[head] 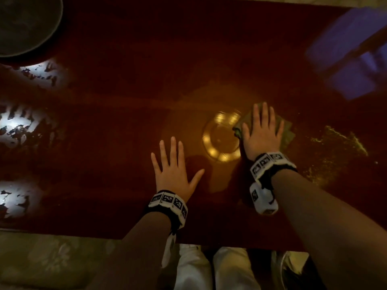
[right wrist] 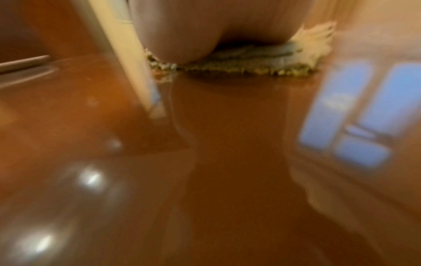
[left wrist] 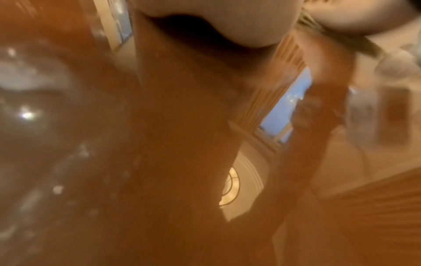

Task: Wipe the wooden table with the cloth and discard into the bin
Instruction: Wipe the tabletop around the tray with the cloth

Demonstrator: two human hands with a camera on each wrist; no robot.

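Observation:
A glossy dark red-brown wooden table (head: 125, 105) fills the head view. My right hand (head: 262, 132) lies flat with straight fingers on a folded greenish cloth (head: 288, 135), pressing it onto the tabletop right of centre. In the blurred right wrist view the cloth (right wrist: 241, 59) shows under my palm, its frayed edge against the wood. My left hand (head: 174, 170) rests flat on the bare table, fingers spread, holding nothing. Yellowish crumbs or smears (head: 343, 141) streak the surface to the right of the cloth. No bin can be made out with certainty.
A round dark object (head: 25, 24) sits at the table's far left corner. Reflections of a ceiling lamp (head: 222, 139), windows (head: 351, 57) and bright lights (head: 14, 124) lie on the polish. The near table edge runs above my white trousers (head: 209, 268); patterned carpet (head: 41, 260) lies below left.

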